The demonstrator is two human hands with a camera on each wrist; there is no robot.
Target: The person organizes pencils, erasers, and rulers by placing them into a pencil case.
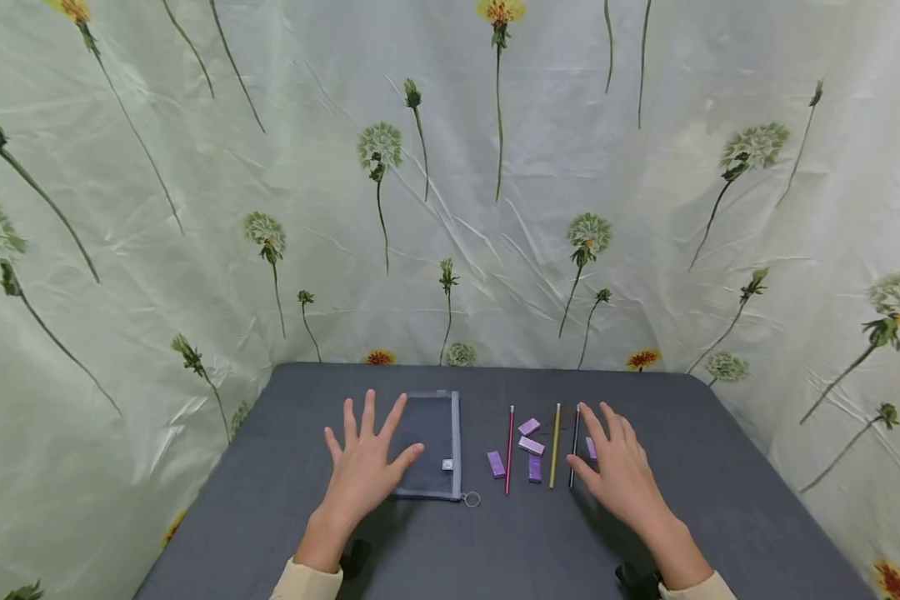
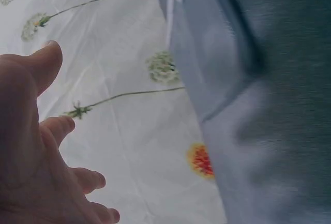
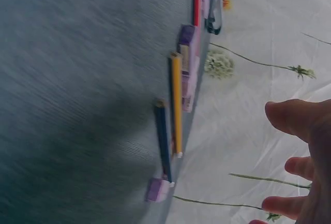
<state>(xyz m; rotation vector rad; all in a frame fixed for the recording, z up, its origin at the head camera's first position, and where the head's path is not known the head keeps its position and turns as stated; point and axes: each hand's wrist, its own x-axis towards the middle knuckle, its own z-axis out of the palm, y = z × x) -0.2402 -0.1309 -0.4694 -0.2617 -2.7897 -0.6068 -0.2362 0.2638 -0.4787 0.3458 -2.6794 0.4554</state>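
Left hand (image 1: 365,468) released, fingers spread, raised over the mesh zip pouch (image 1: 429,433), which lies flat on the dark grey table (image 1: 465,554). Right hand (image 1: 621,473) likewise released, fingers extended, raised near the dark blue pencil (image 1: 574,450). Left of that pencil: yellow pencil (image 1: 555,447), then red pencil (image 1: 509,452). Purple erasers (image 1: 535,469): one left of red, three between red and yellow, one right of dark blue.

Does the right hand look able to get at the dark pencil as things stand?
Likely yes: the right hand is spread and empty, the dark pencil appears close by, and the right wrist view shows nothing lying across it.
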